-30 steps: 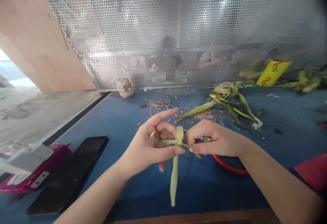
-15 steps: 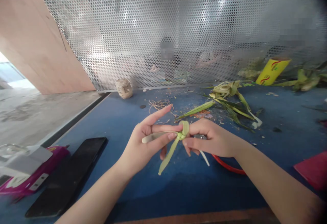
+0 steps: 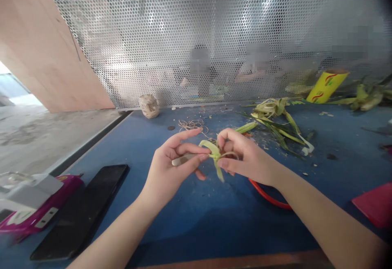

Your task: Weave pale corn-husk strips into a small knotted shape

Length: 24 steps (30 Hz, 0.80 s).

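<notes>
Both hands hover over the blue table and share one pale green leaf strip that is folded into a knot between them. My left hand pinches the strip's whitish end between thumb and middle finger, with the index finger stretched out. My right hand is closed on the knot from the right, fingers curled round a loop of the strip. A short green tail hangs down below the knot.
A black phone and a pink and white tool lie at the left. Red-handled scissors lie under my right wrist. Leaf scraps, a yellow roll, rubber bands, a twine ball sit before the perforated metal screen.
The long hanging tail of the strip has been drawn up and folded in, leaving a short end. Both hands have risen slightly, and my right hand has moved up over the knot.
</notes>
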Motion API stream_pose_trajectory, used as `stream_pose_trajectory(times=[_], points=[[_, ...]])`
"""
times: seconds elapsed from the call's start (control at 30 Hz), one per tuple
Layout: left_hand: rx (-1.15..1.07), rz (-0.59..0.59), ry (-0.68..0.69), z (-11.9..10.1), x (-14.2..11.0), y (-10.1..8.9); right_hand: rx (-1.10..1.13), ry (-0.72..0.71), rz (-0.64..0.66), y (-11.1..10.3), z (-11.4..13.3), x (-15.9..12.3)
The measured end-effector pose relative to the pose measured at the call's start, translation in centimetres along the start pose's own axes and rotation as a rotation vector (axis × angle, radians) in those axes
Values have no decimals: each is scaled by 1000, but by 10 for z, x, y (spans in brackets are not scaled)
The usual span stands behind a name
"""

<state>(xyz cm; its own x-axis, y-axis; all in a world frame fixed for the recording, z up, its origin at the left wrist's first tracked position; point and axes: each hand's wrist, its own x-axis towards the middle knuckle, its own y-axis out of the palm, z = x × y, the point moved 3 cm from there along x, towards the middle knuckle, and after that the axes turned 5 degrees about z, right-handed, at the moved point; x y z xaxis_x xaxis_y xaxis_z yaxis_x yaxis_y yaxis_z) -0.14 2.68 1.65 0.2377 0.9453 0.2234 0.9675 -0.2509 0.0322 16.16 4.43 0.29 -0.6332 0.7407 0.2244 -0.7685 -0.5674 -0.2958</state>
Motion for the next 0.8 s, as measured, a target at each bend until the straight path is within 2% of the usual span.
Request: stream_pose_trajectory(times=[0.07,0.13,0.23,0.37,0.57,0.8], points=[[8,-21,11,1,0,0,108,52,-30,5,-5,2],[8,4,12,3,1,0,117,77,-53,8,-9,5],[15,36,20,4,3,-1,46,65,-128,8,-10,7],[51,-4,23,3,4,-3,-63,-7,-305,0,-7,4],[118,-11,-20,4,0,-2,-156,-15,-59,5,-6,5],[130,-63,-53,2,2,-2,-140,-8,-146,2,-7,7]])
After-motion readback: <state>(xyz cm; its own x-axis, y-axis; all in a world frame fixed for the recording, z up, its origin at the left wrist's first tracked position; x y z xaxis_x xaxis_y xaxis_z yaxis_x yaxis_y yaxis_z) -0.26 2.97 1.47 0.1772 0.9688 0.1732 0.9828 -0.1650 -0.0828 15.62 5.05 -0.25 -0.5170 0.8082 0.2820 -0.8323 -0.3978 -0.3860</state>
